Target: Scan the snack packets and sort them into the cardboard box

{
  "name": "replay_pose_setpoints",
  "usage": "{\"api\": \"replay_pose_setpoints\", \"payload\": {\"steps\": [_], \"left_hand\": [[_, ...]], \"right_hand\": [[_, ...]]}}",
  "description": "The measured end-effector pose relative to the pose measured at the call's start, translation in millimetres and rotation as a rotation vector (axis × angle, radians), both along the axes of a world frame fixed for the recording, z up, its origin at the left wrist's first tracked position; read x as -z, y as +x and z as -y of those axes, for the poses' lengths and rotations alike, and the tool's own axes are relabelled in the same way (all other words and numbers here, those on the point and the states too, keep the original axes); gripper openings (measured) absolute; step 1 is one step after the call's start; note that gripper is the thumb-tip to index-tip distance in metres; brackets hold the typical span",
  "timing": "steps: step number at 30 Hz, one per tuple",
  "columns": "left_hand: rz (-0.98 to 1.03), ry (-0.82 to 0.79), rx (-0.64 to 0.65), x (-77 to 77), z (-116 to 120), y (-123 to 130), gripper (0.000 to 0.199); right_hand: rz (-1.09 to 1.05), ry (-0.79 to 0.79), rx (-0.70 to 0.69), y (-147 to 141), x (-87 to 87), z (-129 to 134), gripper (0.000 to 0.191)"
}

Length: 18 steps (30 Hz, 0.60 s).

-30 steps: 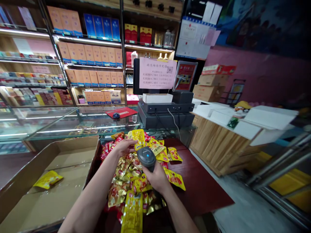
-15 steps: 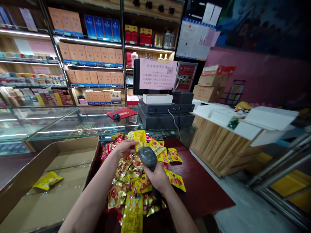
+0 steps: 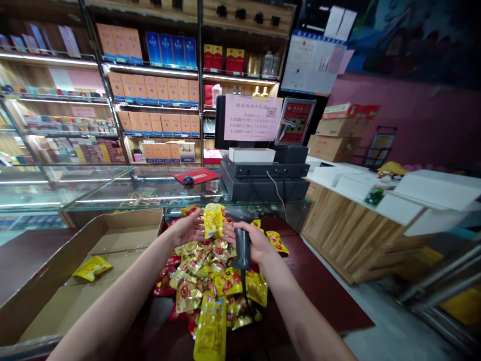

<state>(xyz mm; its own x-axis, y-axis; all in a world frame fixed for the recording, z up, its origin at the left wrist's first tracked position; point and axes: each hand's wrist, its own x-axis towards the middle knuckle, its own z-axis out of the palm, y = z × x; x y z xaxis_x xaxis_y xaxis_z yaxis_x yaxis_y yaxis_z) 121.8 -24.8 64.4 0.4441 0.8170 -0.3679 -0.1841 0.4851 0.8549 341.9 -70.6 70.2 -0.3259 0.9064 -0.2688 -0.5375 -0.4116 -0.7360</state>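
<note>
A yellow snack packet [image 3: 213, 223] stands upright between my hands, above a heap of gold and red snack packets [image 3: 195, 260]. My left hand [image 3: 187, 230] holds its left edge, fingers stretched out and partly behind it. My right hand [image 3: 257, 243] has a black barcode scanner [image 3: 243, 248] between thumb and palm, handle hanging down with its cable. The fingers of that hand reach left toward the packet's right edge; I cannot tell if they touch. A longer yellow packet [image 3: 211, 326] lies at the front of the heap.
An open cardboard box [image 3: 128, 238] at left holds one yellow packet [image 3: 92, 267]. Behind the dark red table [image 3: 315, 291] are a glass counter [image 3: 150, 193], a mouse [image 3: 188, 180] and a monitor with a pink notice [image 3: 251, 118]. A wooden cabinet [image 3: 345, 230] stands right.
My right hand has turned the scanner so its handle points down, and its fingers have opened toward the packet. The yellow packet has come lower, between both hands. The view has shifted slightly left.
</note>
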Motion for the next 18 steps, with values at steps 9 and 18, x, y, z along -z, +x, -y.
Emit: {"api": "replay_pose_setpoints", "payload": {"steps": [9,18], "left_hand": [[0.044,-0.078,-0.184,-34.3,38.1,-102.5,0.079],[0.008,-0.042,-0.437,-26.4,74.2,-203.0,0.073]], "right_hand": [[-0.039,-0.017,-0.247,-94.8,-15.0,-19.9,0.013],[-0.024,-0.044,-0.441,-200.5,-11.4,-22.8,0.011]]}}
